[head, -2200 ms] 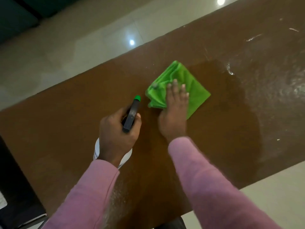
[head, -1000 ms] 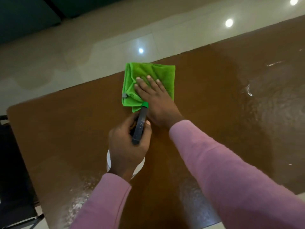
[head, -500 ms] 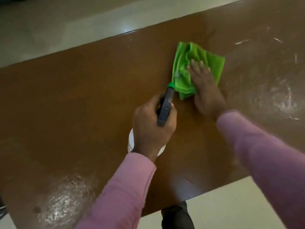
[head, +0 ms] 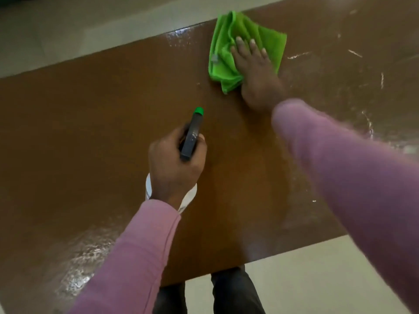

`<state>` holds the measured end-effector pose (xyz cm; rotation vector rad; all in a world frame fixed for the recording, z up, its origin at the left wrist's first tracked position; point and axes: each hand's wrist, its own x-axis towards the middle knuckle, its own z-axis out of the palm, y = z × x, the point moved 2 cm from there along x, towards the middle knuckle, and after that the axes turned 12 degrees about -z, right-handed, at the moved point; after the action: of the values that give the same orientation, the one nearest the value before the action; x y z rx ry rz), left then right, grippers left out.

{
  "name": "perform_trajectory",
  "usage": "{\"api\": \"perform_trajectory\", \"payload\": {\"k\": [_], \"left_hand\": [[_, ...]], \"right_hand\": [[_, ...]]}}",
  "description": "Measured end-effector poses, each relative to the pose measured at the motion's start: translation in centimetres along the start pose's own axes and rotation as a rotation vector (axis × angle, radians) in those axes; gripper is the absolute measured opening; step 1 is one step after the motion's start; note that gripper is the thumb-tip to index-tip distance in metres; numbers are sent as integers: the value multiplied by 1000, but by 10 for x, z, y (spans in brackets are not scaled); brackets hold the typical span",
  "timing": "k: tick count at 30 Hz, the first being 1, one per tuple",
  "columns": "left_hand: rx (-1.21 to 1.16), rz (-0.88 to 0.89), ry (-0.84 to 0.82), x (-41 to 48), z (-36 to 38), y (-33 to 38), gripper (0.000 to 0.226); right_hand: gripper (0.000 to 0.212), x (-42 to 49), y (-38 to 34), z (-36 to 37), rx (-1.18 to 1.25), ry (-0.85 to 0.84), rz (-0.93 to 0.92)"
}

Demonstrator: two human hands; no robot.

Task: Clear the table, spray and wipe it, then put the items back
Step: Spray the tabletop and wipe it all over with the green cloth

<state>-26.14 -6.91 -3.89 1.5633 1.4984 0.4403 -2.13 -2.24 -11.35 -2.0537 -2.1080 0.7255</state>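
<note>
A brown wooden table fills the view, with wet, shiny patches at its near left and right side. My right hand lies flat on a crumpled green cloth, pressing it onto the table close to the far edge. My left hand grips a spray bottle above the middle of the table; its dark head with a green nozzle tip points away from me, and its white body shows below my wrist.
Pale tiled floor lies beyond the far edge and below the near edge. My dark-trousered legs stand at the near edge. Wet streaks glint on the table's right part.
My right hand has pushed the green cloth away from me toward the far edge and to the right. The spray bottle in my left hand now sits apart from the cloth.
</note>
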Motion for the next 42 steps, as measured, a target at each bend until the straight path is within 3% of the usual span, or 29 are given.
{"api": "perform_trajectory", "payload": {"k": [5, 7, 10, 15, 18, 21, 25, 27, 31, 37, 42], "left_hand": [[-23, -33, 3, -6, 4, 6, 18], [-55, -49, -28, -15, 11, 8, 12], [-12, 0, -72, -33, 27, 12, 8], [66, 61, -164, -52, 41, 11, 30], [2, -12, -74, -47, 33, 7, 15], [-59, -121, 54, -36, 22, 1, 21], [-88, -136, 35, -37, 18, 8, 12], [-73, -101, 18, -40, 20, 10, 15], [-23, -33, -32, -47, 27, 11, 17], [-12, 24, -50, -51, 29, 10, 21], [17, 27, -86, -48, 33, 9, 27]], "right_hand": [[82, -205, -52, 52, 127, -64, -27], [83, -236, -59, 60, 128, -139, -2], [81, -190, -44, 45, 110, -124, -28], [74, -31, 5, 3, -16, -22, 30], [74, -24, 4, 6, -38, 0, 21], [79, -128, -19, 37, 21, 1, -42], [86, -316, -75, 87, 80, -95, 52], [88, -362, -93, 102, 69, -193, 80], [72, -310, -76, 88, 111, -146, 69], [74, -152, -20, 45, 40, 58, 147], [83, -236, -91, 99, 127, 133, 154]]}}
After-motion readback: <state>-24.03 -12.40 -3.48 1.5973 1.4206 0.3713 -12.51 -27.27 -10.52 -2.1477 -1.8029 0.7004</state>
